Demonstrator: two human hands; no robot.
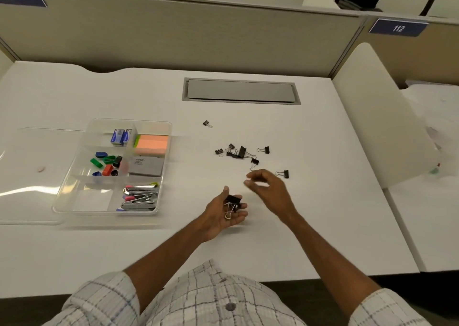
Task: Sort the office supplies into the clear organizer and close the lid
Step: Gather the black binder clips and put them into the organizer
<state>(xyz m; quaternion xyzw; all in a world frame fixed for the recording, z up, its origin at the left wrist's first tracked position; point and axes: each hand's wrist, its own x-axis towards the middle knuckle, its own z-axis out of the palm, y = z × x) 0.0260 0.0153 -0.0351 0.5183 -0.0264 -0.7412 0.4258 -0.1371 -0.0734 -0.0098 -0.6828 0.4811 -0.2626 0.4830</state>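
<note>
The clear organizer stands at the left of the white desk, its compartments holding staple boxes, sticky notes, coloured sharpeners, a grey pad and staple removers. Its clear lid lies open to its left. Several black binder clips are scattered on the desk's middle, one apart at the back and one to the right. My left hand is palm up, cupping binder clips. My right hand hovers just right of it, fingers apart, holding nothing.
A grey cable hatch is set into the desk at the back. A beige partition runs behind the desk. A white divider panel stands along the right edge. The organizer's front-left compartment holds nothing.
</note>
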